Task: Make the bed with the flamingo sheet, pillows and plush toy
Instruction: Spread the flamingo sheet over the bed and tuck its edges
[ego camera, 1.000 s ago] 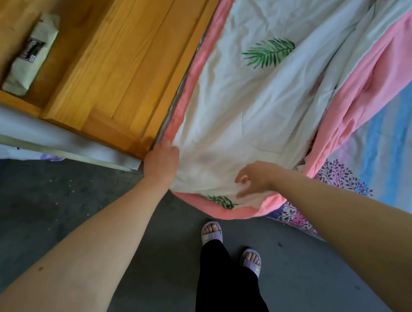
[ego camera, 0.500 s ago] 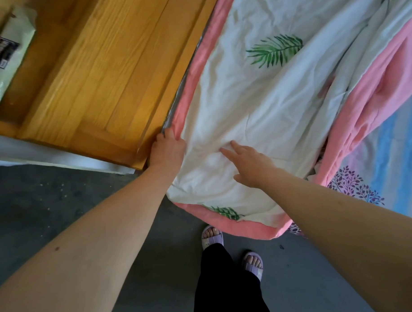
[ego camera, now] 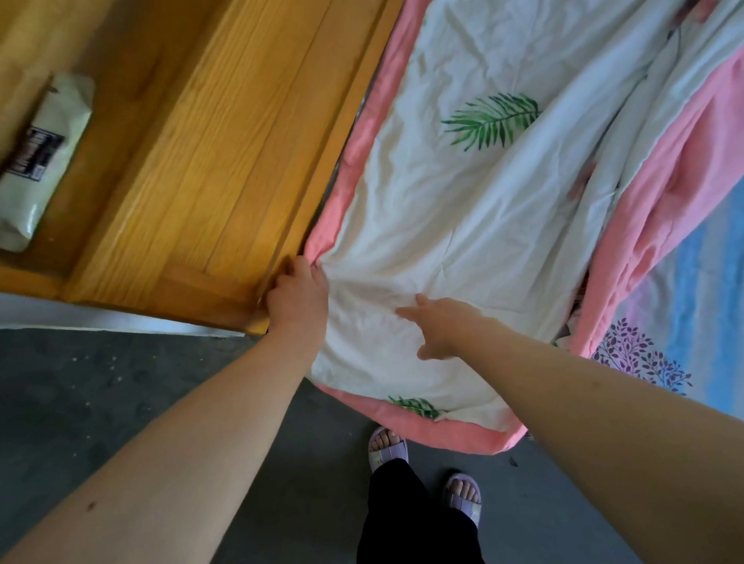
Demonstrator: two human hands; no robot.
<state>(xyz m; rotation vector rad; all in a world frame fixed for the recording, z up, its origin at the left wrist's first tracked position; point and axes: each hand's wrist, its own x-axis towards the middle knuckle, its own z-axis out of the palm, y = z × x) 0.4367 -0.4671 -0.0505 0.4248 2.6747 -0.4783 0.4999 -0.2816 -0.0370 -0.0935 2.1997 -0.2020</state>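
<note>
Step, as I judge it: squaring the sheet's corner against the wood, early in the task; no pillows or plush toy in view.
Sheet (ego camera: 465,219): spread across the centre and upper right of the frame, its lower corner hanging off the bed edge above the floor (ego camera: 91,397) at lower centre.
Left hand (ego camera: 297,299): at mid-frame where the pink border meets the wooden board (ego camera: 214,169); fingers curl over that border and creases fan out from it, which reads as a grip, though the fingertips are hidden.
Right hand (ego camera: 443,325): just beside it to the right, fingers straight and spread, lying flat on the white cloth, holding nothing.
Risk, slipping: the cloth looks thin and smooth, so a hard tug by the left hand could drag the whole sheet askew.
Risk, bunching: the right side is already rucked into a long pink fold at right of frame; smoothing only here may leave that ridge.
Risk, snagging: cloth could wedge in the gap along the board.
Risk, dirt: the hanging corner could brush the speckled floor.
Sheet material: soft, creased white fabric with green leaf prints and a broad pink border.
Board: glossy, honey-coloured grained wood in long flat planks.
Under-cover (ego camera: 708,312): blue and pink stripes with purple trees, lower right.
Packet (ego camera: 33,167): pale, crinkly pouch, upper left.
</note>
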